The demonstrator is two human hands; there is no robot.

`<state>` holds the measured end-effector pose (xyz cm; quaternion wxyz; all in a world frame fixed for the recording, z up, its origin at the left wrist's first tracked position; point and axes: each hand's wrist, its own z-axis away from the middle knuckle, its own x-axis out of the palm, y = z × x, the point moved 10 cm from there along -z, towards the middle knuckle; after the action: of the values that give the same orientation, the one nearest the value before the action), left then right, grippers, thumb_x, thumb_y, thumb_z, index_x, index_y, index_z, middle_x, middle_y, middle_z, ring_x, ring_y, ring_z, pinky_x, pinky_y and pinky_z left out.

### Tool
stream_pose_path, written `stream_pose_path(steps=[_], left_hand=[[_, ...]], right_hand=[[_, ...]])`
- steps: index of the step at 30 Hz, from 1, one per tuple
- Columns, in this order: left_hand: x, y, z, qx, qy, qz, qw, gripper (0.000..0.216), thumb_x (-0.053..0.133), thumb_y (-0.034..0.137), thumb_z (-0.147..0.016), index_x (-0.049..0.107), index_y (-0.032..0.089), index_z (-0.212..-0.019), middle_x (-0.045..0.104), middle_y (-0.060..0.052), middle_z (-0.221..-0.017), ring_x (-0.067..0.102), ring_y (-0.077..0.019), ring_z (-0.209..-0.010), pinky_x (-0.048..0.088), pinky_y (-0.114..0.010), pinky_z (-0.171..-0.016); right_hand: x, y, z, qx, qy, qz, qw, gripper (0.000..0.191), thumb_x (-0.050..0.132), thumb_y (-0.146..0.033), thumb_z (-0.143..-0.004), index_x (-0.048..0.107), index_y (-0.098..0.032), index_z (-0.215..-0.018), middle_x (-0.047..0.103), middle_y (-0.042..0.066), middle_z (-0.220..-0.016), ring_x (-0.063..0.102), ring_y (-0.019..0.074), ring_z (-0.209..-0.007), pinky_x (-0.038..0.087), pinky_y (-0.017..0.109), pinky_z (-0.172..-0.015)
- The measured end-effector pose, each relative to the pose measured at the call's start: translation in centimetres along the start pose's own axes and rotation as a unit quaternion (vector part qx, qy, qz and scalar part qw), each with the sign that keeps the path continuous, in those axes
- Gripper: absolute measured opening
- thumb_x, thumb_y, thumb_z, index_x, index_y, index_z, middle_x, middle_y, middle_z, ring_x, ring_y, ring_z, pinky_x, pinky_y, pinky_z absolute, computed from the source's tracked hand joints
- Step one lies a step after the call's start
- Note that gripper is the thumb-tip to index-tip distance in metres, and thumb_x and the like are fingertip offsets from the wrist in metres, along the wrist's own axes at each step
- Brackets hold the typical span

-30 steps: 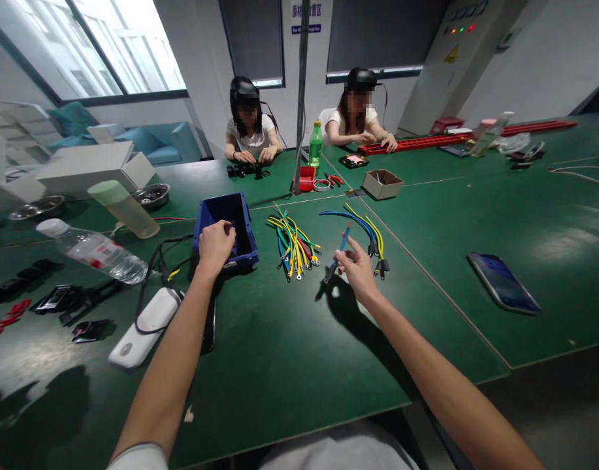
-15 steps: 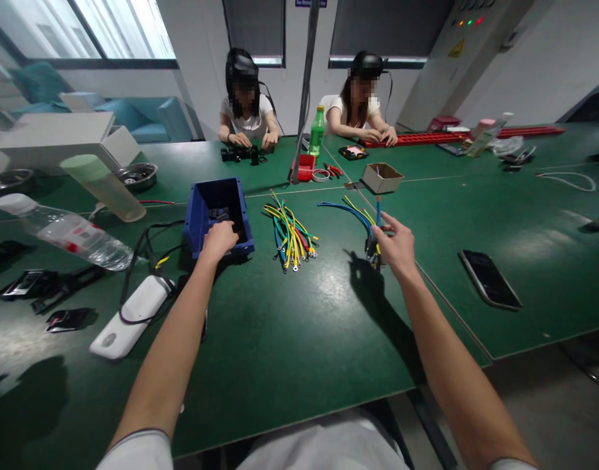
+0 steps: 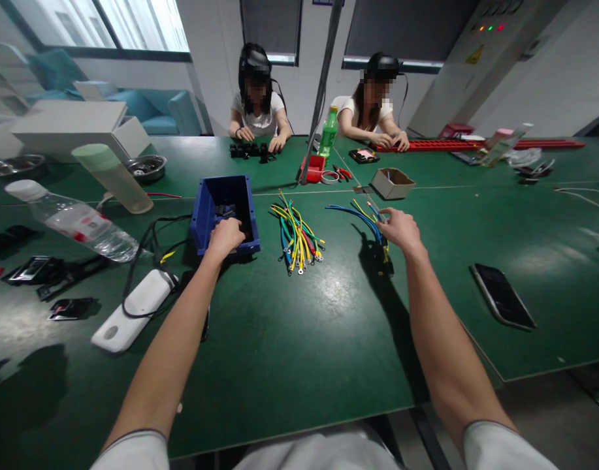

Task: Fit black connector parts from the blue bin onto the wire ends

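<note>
Several blue and yellow cables (image 3: pixel 353 210) on bench (image 3: pixel 299 352), just beside right hand (image 3: pixel 401 230), mostly to its left, fingertips narrow, hold unclear, long axis curving away leftward; left hand (image 3: pixel 225 237) farther, inside blue bin (image 3: pixel 250 249), grip hidden.

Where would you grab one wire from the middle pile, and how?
Probably by a metal ring end, pinched from the near side: the ring ends there spread out and stick out of the bunch, while the wires overlap farther in.
</note>
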<state>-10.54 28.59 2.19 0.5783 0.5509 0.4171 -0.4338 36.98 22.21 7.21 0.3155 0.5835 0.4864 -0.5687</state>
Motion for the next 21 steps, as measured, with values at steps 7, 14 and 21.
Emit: stream_pose_path(steps=[7, 14, 21], left_hand=[[0.0, 0.1, 0.0, 0.008, -0.004, -0.006, 1.0, 0.039, 0.059, 0.029, -0.073, 0.067, 0.021, -0.11, 0.069, -0.015, -0.104, 0.064, -0.0316, -0.099, 0.051, -0.036, -0.082], [0.3, 0.4, -0.4, 0.024, -0.017, -0.006, 1.0, 0.043, 0.056, 0.019, -0.072, 0.065, 0.021, -0.114, 0.07, -0.013, -0.104, 0.065, -0.0301, -0.097, 0.052, -0.035, -0.081], [-0.6, 1.1, 0.3, 0.021, -0.005, 0.018, 1.0, 0.041, 0.061, 0.018, -0.069, 0.068, 0.019, -0.109, 0.07, -0.012, -0.103, 0.064, -0.028, -0.099, 0.05, -0.031, -0.084]], right_hand=[[2.3, 0.4, -1.3, 0.035, -0.019, 0.03, 0.999, 0.042, 0.057, -0.035, -0.077, 0.063, -0.023, -0.117, 0.067, 0.015, -0.1, 0.063, 0.0316, -0.096, 0.047, 0.039, -0.074], [3.9, 0.7, -1.2, 0.04, -0.037, 0.048, 0.997, 0.039, 0.055, -0.034, -0.08, 0.065, -0.021, -0.115, 0.066, 0.018, -0.101, 0.063, 0.031, -0.095, 0.047, 0.037, -0.074], [3.9, 1.3, -1.2, 0.048, -0.013, 0.035, 0.998, 0.037, 0.057, -0.034, -0.079, 0.067, -0.02, -0.113, 0.067, 0.018, -0.099, 0.063, 0.0296, -0.091, 0.046, 0.035, -0.072]])
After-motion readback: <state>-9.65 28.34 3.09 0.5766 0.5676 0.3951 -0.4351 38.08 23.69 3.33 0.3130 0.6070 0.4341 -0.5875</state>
